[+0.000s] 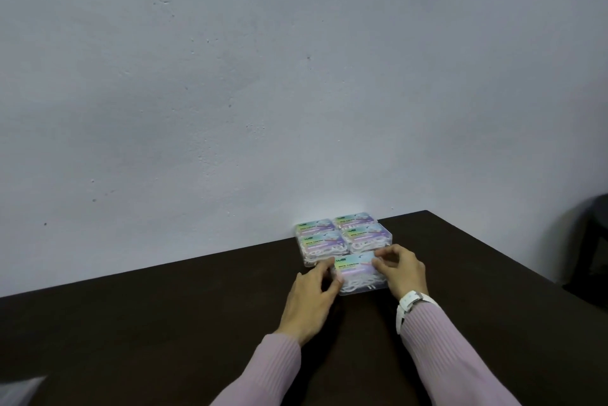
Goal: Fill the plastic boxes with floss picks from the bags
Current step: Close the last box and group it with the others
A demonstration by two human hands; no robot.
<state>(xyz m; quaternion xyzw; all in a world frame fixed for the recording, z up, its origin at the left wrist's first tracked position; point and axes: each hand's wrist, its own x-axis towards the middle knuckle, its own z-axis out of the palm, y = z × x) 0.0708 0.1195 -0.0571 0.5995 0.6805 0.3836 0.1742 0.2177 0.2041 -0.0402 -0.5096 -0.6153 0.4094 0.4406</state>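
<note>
A clear plastic box (357, 274) with a colourful label and white floss picks inside lies on the dark table (164, 323). My left hand (312, 293) grips its left end with curled fingers. My right hand (399, 270) holds its right end, fingers curled over the lid. Behind it, against the wall, several more filled, labelled boxes (343, 236) sit packed side by side in two rows. No bag of floss picks is clearly seen.
A pale wall (263, 76) rises right behind the boxes. The table's right edge (513, 257) runs diagonally, with a dark chair (592, 241) beyond it. A blurred pale object (19, 389) lies at the bottom left corner.
</note>
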